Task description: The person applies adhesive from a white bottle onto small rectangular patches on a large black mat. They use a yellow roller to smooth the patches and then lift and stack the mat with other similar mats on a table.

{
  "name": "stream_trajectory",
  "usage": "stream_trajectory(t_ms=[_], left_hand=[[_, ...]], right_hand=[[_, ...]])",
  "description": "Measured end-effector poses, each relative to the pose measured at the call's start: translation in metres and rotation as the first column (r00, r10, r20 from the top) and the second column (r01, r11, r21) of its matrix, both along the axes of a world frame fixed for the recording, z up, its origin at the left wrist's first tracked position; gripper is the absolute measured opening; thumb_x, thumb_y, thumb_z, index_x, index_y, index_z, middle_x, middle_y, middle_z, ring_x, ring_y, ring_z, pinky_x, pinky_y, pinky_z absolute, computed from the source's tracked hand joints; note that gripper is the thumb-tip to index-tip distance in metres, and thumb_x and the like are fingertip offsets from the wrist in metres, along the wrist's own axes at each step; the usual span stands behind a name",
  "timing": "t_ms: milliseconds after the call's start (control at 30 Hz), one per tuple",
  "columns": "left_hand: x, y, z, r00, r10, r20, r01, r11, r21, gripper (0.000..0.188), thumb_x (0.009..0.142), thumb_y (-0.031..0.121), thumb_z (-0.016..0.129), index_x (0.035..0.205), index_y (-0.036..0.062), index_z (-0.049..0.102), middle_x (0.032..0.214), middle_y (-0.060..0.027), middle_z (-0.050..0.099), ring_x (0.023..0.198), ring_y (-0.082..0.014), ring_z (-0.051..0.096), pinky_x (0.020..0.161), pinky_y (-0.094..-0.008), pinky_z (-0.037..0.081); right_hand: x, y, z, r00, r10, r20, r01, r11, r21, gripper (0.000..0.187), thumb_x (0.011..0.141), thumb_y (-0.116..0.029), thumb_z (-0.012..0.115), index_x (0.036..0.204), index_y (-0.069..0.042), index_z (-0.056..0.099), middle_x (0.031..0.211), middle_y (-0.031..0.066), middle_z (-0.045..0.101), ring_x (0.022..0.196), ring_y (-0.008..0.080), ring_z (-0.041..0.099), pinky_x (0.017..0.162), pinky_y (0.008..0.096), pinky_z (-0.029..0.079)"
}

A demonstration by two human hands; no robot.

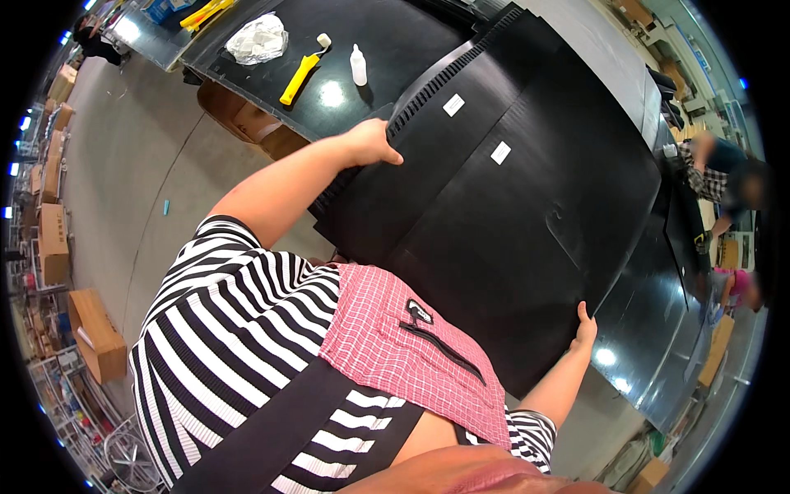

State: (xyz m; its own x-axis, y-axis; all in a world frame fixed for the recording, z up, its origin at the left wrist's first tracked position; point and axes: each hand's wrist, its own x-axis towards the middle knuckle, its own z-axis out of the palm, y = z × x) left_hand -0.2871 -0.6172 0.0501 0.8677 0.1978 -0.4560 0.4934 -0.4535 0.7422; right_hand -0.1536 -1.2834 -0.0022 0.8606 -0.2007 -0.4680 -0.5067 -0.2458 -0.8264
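Note:
A large, flexible black sheet (527, 214) with a toothed strip along one edge and two small white labels spans the space before me, bowed slightly. My left hand (372, 144) grips its left edge, thumb on top and fingers hidden beneath. On the opposite edge, at the lower right, my right hand (584, 328) is closed round the border, thumb up. Beyond my left hand, a yellow-handled roller (301, 77) lies on the black tabletop (247, 86). Beside it stand a white squeeze bottle (359, 67) and a crumpled whitish wad (257, 39).
Another shiny black table (658, 329) extends to the right. Two people (724, 177) are at the far right, one in a checked sleeve. A cardboard box (97, 333) sits on the floor at left, near shelves. Cartons (247, 119) show under the tabletop.

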Motion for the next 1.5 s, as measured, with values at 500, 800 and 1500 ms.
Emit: stream_trajectory(t_ms=[500,800,1500], left_hand=[[-0.013,-0.005,0.037,0.988,0.149,0.047,-0.102,0.842,-0.529,0.045,0.088,0.003,0.069,0.132,0.0005,0.058,0.109,-0.0107,0.07,0.097,-0.0204,0.069,0.09,-0.0391,0.057],[-0.055,-0.064,0.173,0.939,0.204,0.276,-0.072,0.904,-0.422,0.041,0.087,-0.001,0.07,0.127,-0.0044,0.06,0.107,-0.0102,0.072,0.09,-0.0155,0.07,0.084,-0.032,0.058],[0.463,0.143,0.274,0.774,0.038,0.632,0.036,0.994,-0.104,0.058,0.082,0.022,0.083,0.13,-0.0024,0.061,0.112,-0.0163,0.073,0.098,-0.0257,0.071,0.094,-0.0396,0.055]], right_hand=[[0.04,-0.012,0.026,0.985,0.104,0.139,-0.131,0.97,0.204,0.042,0.093,-0.017,0.075,0.129,0.0,0.061,0.118,0.0105,0.069,0.105,0.0231,0.065,0.094,0.0368,0.052],[-0.018,0.004,0.127,0.852,0.062,0.519,-0.215,0.947,0.239,0.037,0.097,-0.007,0.068,0.131,0.006,0.06,0.124,0.0118,0.068,0.111,0.0205,0.064,0.1,0.0328,0.048],[0.492,0.103,0.334,0.658,0.379,0.651,0.031,0.85,-0.525,0.061,0.088,-0.023,0.077,0.139,0.004,0.056,0.12,0.0161,0.069,0.109,0.0246,0.065,0.097,0.0351,0.049]])
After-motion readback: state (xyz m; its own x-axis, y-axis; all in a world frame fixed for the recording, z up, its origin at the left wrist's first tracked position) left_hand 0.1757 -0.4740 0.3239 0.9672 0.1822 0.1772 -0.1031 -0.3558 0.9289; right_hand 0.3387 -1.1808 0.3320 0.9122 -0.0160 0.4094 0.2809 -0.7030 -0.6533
